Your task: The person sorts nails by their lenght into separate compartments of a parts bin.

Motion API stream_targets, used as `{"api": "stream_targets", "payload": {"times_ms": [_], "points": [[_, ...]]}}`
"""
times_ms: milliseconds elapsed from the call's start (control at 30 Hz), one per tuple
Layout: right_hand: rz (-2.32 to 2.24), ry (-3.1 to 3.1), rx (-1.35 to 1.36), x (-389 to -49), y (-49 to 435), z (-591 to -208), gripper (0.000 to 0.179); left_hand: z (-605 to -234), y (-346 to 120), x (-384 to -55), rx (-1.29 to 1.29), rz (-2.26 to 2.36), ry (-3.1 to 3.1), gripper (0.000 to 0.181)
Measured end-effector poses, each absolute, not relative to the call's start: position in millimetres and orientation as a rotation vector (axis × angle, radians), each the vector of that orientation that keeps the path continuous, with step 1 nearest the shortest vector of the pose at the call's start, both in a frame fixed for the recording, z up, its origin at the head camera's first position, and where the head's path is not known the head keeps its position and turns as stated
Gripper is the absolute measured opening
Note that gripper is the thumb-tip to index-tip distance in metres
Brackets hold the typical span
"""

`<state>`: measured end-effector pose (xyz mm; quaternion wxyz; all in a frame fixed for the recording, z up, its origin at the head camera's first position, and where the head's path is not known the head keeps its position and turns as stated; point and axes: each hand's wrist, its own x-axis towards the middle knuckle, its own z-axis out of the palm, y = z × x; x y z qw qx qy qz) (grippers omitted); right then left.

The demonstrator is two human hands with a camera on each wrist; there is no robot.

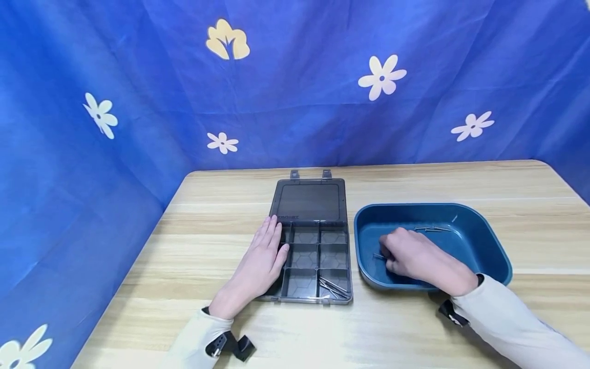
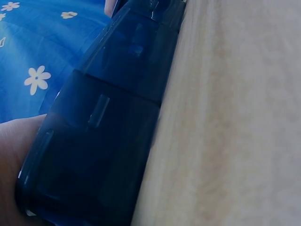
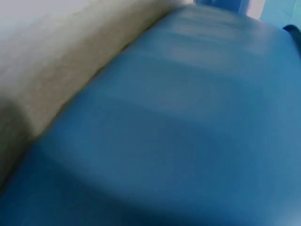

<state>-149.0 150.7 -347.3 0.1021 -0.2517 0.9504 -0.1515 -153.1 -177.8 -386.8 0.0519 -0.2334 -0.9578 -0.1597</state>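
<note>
A grey see-through compartment box (image 1: 303, 256) lies on the table, its lid (image 1: 310, 201) folded back away from me. My left hand (image 1: 262, 253) rests along the box's left side, fingers extended over the edge. Several thin metal nails (image 1: 334, 288) lie in the front right compartment. To the right, my right hand (image 1: 410, 259) reaches down into a blue bin (image 1: 479, 251) with its fingers curled. A nail (image 1: 380, 256) sticks out at those fingertips, apparently pinched there; the grip itself is mostly hidden. More nails (image 1: 433, 229) lie on the bin's floor behind this hand.
Both stand on a light wood-grain table (image 1: 198, 205). A blue cloth (image 1: 299, 92) with flower shapes hangs behind and to the left. Black wrist straps are on both arms. In the right wrist view the bin's outer wall (image 3: 164, 122) is blurred.
</note>
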Motion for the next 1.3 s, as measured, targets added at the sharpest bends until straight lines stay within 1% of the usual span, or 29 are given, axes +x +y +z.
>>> {"api": "stream_targets", "payload": {"times_ms": [200, 533, 1300], "points": [[-0.515, 2.895, -0.716, -151, 154, -341, 0.018, -385, -177, -152, -0.699, -0.492, -2.923, 0.056], [-0.641, 2.983, -0.634, -148, 156, -331, 0.018, -385, -175, -152, -0.691, -0.453, -2.937, 0.057], [-0.629, 2.994, -0.625, -143, 146, -326, 0.016, -387, -175, -153, -0.718, -0.427, -2.901, 0.056]]}}
